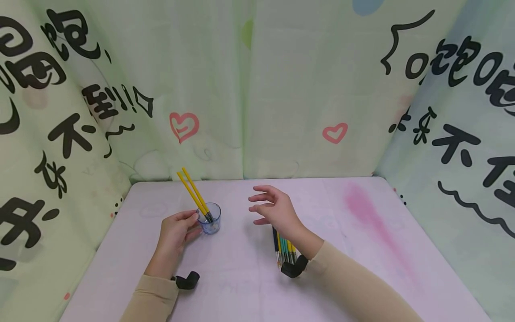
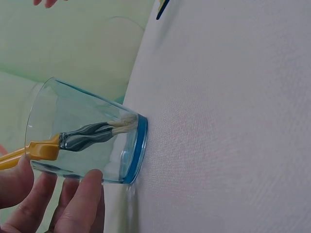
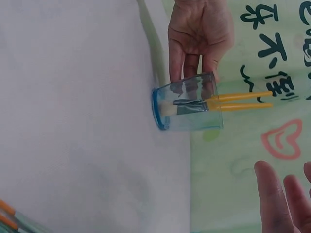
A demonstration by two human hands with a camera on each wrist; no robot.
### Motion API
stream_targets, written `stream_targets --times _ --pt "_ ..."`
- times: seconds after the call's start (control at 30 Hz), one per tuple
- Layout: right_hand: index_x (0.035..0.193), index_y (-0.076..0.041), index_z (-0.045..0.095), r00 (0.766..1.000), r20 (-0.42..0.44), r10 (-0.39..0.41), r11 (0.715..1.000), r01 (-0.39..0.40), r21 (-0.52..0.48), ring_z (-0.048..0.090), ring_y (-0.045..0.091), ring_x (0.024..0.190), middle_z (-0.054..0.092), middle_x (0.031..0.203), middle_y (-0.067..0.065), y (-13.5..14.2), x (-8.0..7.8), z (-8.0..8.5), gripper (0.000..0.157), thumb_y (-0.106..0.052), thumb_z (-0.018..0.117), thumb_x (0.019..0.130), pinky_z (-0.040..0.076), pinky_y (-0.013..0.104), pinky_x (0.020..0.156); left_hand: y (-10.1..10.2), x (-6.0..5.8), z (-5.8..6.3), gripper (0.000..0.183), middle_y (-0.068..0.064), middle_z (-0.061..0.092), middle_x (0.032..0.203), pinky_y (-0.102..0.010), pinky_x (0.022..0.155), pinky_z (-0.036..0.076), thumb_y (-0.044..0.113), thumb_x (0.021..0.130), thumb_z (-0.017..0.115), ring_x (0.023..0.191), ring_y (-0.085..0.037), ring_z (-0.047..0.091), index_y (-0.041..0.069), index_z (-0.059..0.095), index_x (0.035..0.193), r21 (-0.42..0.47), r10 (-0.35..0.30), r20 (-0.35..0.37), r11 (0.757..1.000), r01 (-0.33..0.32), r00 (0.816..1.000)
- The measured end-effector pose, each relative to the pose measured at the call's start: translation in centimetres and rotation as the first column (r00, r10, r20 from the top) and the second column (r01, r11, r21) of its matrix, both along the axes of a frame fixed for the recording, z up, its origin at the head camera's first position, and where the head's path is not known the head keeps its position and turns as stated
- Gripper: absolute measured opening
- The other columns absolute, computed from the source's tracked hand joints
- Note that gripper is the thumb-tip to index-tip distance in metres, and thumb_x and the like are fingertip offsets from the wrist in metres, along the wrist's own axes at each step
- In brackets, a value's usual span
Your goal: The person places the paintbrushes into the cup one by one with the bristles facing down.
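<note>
A clear, blue-tinted cup (image 1: 210, 223) stands upright on the table, holding two yellow-handled paintbrushes (image 1: 194, 190) with their bristles down. My left hand (image 1: 177, 235) grips the cup from its left side; the left wrist view shows the thumb by the rim and the fingers along the wall (image 2: 77, 172). My right hand (image 1: 277, 210) hovers above the table right of the cup, fingers apart and holding nothing. Below its wrist lies a row of several paintbrushes (image 1: 283, 248) with dark, yellow and green handles, partly covered by the right arm.
The table (image 1: 229, 286) has a pale pinkish cloth with a brighter pink streak (image 1: 370, 219) on its right. Light green curtains (image 1: 281, 89) with black lettering and pink hearts enclose its back and sides. Black wrist cameras (image 1: 187, 281) sit at both cuffs.
</note>
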State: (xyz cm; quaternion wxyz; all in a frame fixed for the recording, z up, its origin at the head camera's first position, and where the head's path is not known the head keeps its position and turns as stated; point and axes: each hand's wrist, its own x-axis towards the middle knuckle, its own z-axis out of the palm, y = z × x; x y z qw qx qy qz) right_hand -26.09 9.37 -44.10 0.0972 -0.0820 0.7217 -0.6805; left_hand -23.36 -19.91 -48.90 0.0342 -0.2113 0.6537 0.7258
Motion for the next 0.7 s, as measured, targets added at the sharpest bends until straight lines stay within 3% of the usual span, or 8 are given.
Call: stream_targets --times 0.33,0.7 --pt "0.145 -0.018 0.062 0.996 0.062 -0.058 0.998 0.057 0.023 0.077 0.037 0.111 0.072 0.132 0.019 3.1 0.4 -1.3 0.052 -0.003 0.075 0.098 0.071 0.049 0.076 -0.1 -0.1 -0.2 0.038 -0.011 0.073 0.116 -0.035 0.090 0.068 0.008 0.104 0.072 0.089 -0.010 0.073 -0.004 0.067 0.139 0.013 -0.002 -0.002 1.000 0.002 1.000" --pt "0.145 -0.018 0.061 0.983 0.089 -0.158 0.977 0.143 0.159 0.076 0.036 0.111 0.071 0.135 0.021 5.9 1.0 -2.2 0.054 -0.004 0.078 0.096 0.070 0.042 0.074 -0.2 0.0 -0.1 0.038 -0.010 0.073 0.116 -0.032 0.089 0.068 0.010 0.104 0.071 0.091 -0.010 0.072 -0.003 0.067 0.140 0.006 -0.012 0.002 1.000 0.012 1.000"
